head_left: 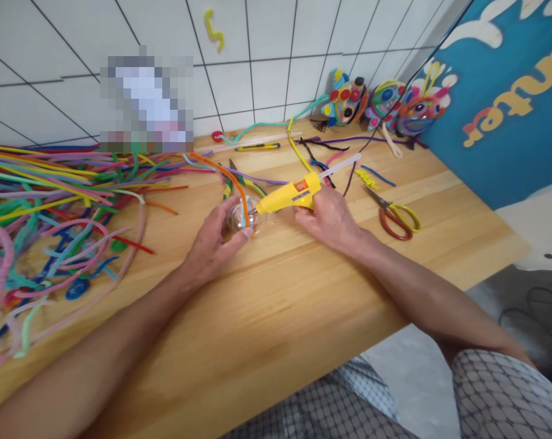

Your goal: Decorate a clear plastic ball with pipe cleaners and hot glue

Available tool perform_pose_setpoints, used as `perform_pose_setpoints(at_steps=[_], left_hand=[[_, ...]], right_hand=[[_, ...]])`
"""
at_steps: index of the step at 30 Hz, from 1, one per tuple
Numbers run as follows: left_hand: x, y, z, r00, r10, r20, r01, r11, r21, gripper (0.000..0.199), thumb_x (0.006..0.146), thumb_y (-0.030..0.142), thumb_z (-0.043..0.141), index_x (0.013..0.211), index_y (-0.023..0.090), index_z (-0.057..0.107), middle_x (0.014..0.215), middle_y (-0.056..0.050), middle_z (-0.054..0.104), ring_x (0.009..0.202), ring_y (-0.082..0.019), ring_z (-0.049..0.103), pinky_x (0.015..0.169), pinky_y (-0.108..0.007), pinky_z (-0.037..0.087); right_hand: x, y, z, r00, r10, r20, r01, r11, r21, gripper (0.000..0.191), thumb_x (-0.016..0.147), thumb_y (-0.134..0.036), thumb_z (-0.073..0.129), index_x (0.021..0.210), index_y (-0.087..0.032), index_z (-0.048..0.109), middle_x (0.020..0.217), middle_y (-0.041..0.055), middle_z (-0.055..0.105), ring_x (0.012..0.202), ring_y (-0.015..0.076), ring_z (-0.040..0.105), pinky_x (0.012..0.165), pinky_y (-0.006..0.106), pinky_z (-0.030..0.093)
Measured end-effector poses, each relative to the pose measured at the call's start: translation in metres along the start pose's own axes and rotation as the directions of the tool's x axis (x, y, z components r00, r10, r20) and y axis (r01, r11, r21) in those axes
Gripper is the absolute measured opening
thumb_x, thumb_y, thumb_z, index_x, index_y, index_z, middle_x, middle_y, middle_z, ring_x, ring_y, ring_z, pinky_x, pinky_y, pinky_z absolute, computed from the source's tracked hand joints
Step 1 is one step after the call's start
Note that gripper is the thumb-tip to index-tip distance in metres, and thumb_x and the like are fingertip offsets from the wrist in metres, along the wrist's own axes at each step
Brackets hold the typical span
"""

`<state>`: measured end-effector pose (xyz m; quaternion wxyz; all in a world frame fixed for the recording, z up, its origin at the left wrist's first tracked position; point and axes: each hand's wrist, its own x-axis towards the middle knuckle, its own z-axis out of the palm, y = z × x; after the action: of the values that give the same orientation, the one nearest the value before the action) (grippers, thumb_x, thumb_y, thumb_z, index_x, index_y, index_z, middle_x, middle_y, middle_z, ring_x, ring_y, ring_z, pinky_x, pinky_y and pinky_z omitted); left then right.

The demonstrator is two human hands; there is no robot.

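Where the clear ball (236, 222) sits: hub of the clock, at the wooden table (285, 305), in the left hand, an orange pipe cleaner (242, 186) laid across it.
Left hand (208, 239): at 8 o'clock from the ball, thumb on the near side, fingers curled round the far side, a narrow hold on ball and strip.
Left forearm (134, 323): slanting in from between 7 and 8.
Glue gun (285, 197): yellow, toward 2 o'clock, nozzle aimed at the strip; whether they touch, cannot tell.
Right hand (333, 219): at 3 o'clock, wrapped round the gun's handle, forearm reaching in from 4.
Pliers (254, 185): just beyond the ball, 12 o'clock.
Scissors (384, 205): 3 o'clock, past the right hand.
Pipe-cleaner pile (75, 189): 9 o'clock.
Decorated balls (349, 105): 2 o'clock, farther off.
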<state>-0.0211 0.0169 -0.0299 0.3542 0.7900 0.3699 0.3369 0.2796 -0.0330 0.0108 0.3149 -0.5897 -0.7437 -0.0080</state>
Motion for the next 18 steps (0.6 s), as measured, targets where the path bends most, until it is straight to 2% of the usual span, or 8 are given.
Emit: perform_pose_setpoints(at_steps=[6, 13, 18], left_hand=[[0.0, -0.001, -0.002, 1.0, -0.012, 0.012, 0.012, 1.0, -0.027, 0.073, 0.106, 0.06, 0.077, 0.17, 0.031, 0.055, 0.17, -0.015, 0.066, 0.158, -0.04, 0.065, 0.138, -0.068, 0.049], [0.002, 0.008, -0.005, 1.0, 0.021, 0.011, -0.02, 1.0, -0.002, 0.066, 0.108, 0.059, 0.075, 0.166, 0.032, 0.057, 0.162, -0.011, 0.072, 0.149, -0.037, 0.071, 0.13, -0.062, 0.059], [0.003, 0.011, -0.007, 1.0, 0.027, 0.009, -0.027, 1.0, -0.012, 0.066, 0.109, 0.061, 0.076, 0.165, 0.033, 0.057, 0.165, -0.011, 0.07, 0.152, -0.037, 0.07, 0.132, -0.063, 0.058]], right_hand=[[0.001, -0.001, 0.001, 1.0, 0.007, 0.005, -0.007, 1.0, -0.013, 0.024, 0.098, -0.022, 0.066, 0.12, -0.02, 0.075, 0.109, 0.0125, 0.082, 0.097, 0.0308, 0.078, 0.085, 0.04, 0.062], [0.002, -0.002, 0.001, 0.999, 0.001, 0.046, -0.002, 1.0, 0.009, 0.03, 0.097, -0.02, 0.065, 0.125, -0.019, 0.075, 0.113, 0.0134, 0.082, 0.105, 0.0326, 0.078, 0.091, 0.042, 0.064], [0.0, -0.001, 0.002, 1.0, -0.022, 0.006, 0.022, 0.999, 0.034, 0.033, 0.101, -0.02, 0.063, 0.132, -0.018, 0.074, 0.116, 0.0137, 0.082, 0.107, 0.0317, 0.079, 0.095, 0.043, 0.065]])
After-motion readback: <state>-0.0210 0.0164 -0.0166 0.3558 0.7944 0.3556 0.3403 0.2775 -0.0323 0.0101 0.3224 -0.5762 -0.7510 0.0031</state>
